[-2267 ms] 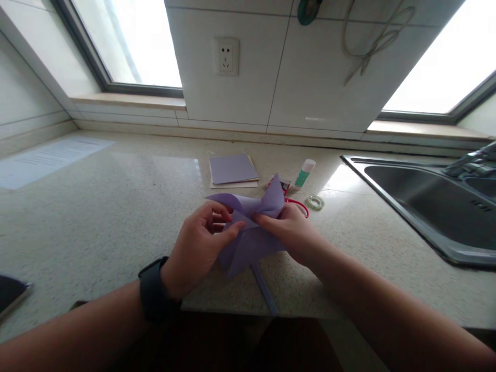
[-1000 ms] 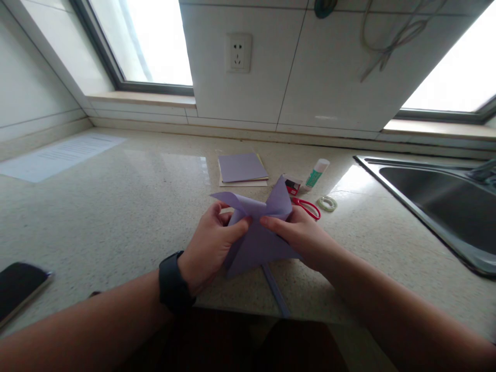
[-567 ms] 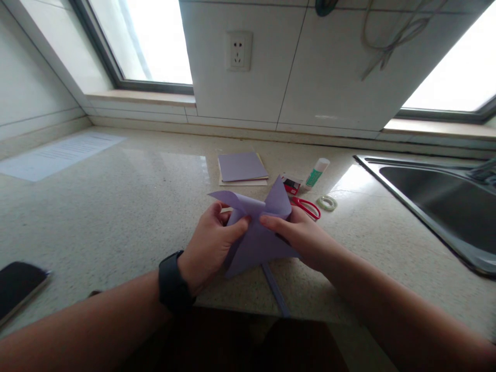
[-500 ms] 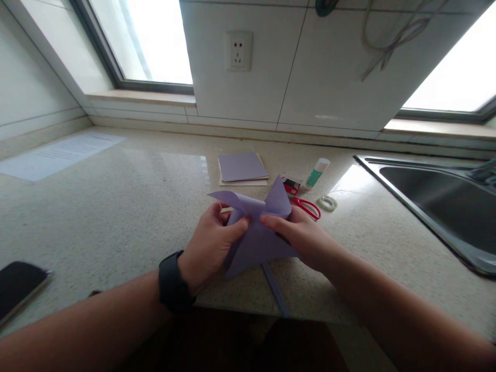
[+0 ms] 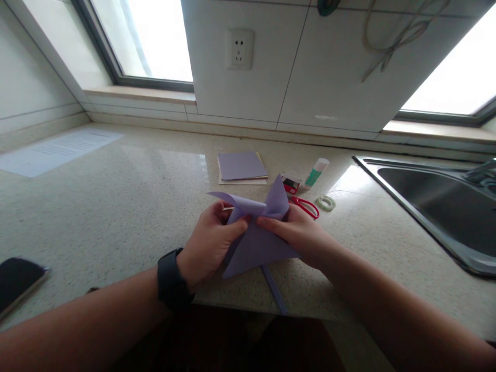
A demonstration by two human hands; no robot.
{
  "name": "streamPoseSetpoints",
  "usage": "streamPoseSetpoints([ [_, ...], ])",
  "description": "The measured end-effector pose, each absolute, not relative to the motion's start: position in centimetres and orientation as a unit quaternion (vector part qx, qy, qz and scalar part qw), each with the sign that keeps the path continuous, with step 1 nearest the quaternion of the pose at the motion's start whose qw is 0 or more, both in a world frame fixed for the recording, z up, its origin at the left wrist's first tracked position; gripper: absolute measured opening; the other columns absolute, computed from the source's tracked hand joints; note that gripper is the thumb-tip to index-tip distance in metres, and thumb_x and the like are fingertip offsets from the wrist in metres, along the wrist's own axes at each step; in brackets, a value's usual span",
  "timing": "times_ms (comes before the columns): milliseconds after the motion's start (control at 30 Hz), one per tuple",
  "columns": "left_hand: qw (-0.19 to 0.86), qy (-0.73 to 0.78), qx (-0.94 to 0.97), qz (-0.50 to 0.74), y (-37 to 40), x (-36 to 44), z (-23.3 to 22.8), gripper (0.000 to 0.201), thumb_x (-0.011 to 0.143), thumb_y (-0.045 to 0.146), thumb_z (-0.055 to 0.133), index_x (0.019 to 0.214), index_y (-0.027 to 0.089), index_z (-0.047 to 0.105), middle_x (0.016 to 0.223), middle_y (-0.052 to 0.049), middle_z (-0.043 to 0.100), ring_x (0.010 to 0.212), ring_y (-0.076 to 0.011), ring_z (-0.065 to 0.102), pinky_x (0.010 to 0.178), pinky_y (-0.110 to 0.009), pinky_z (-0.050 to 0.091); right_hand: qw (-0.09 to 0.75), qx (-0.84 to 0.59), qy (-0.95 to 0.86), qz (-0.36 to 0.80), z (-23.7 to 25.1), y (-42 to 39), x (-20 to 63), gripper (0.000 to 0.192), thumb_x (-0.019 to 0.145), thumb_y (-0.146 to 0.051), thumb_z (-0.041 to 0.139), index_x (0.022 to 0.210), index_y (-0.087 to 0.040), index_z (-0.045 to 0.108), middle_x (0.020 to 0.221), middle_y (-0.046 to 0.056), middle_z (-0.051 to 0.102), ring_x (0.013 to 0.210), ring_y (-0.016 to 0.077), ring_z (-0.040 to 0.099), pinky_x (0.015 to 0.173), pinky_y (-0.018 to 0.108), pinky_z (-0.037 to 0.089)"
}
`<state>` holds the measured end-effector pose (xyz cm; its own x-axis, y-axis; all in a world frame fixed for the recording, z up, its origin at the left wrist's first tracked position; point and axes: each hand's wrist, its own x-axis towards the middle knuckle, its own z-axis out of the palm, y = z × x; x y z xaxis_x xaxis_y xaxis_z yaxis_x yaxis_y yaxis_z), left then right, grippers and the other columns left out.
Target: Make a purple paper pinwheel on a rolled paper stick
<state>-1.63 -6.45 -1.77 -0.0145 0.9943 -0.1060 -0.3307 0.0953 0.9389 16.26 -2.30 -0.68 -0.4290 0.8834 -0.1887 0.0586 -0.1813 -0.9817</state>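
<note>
A sheet of purple paper [image 5: 260, 248], with points curled inward like a pinwheel, is held between both hands above the counter. My left hand [image 5: 213, 235] grips its left side, thumb pressed near the middle. From the right, my right hand [image 5: 300, 232] pinches it, with its thumb close to the left thumb. The fingers behind the paper are mostly hidden. Beneath the paper, a narrow purple strip [image 5: 274, 290] reaches toward the counter's front edge. Red-handled scissors [image 5: 308, 207] lie just beyond my right hand, their blades hidden.
Behind the hands are a stack of coloured paper [image 5: 242, 166], a small red-and-black box [image 5: 290, 184], a glue stick [image 5: 316, 173] and a tape roll [image 5: 325, 203]. A steel sink [image 5: 418, 227] is at right. A printed sheet [image 5: 58, 150] and dark phone-like object [image 5: 19, 284] are at left.
Both hands keep their hold on the purple paper, and the thumbs shift very slightly left. Otherwise the view moves only a little.
</note>
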Motion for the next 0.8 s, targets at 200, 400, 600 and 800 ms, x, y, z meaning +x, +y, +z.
streamPoseSetpoints([
  [200,0.566,0.465,0.391,0.557,-6.44,-1.83,-1.88,0.029,0.078,0.028,0.082,0.100,0.015,0.069,0.097,-0.006,0.074,0.084,-0.0175,0.067,0.079,-0.032,0.052,0.336,-0.419,-0.514,0.669,-0.80,-2.36,16.28,0.031,0.076,-0.040,0.077,0.097,-0.018,0.071,0.081,0.003,0.072,0.066,0.0145,0.063,0.060,0.026,0.047],
  [400,0.570,0.456,0.393,0.560,-6.40,-1.86,-2.03,0.023,0.078,0.025,0.082,0.096,0.015,0.072,0.093,-0.005,0.075,0.080,-0.0157,0.066,0.077,-0.030,0.051,0.318,-0.465,-0.550,0.617,-0.46,-2.32,16.05,0.023,0.073,-0.034,0.075,0.086,-0.017,0.069,0.071,0.002,0.068,0.054,0.0106,0.052,0.050,0.023,0.036],
  [600,0.572,0.455,0.390,0.560,-6.44,-1.83,-2.13,0.026,0.078,0.026,0.082,0.100,0.015,0.071,0.097,-0.006,0.075,0.084,-0.0175,0.067,0.079,-0.032,0.052,0.303,-0.472,-0.571,0.599,-0.27,-2.25,16.21,0.025,0.076,-0.036,0.075,0.090,-0.015,0.072,0.076,0.004,0.071,0.056,0.0108,0.054,0.050,0.023,0.038],
  [800,0.580,0.449,0.381,0.563,-6.51,-1.79,-1.93,0.027,0.077,0.025,0.082,0.098,0.015,0.070,0.096,-0.006,0.075,0.082,-0.0165,0.066,0.078,-0.031,0.052,0.312,-0.473,-0.571,0.594,-0.76,-2.17,16.32,0.030,0.078,-0.039,0.076,0.094,-0.014,0.075,0.086,0.008,0.076,0.063,0.0147,0.063,0.055,0.025,0.045],
])
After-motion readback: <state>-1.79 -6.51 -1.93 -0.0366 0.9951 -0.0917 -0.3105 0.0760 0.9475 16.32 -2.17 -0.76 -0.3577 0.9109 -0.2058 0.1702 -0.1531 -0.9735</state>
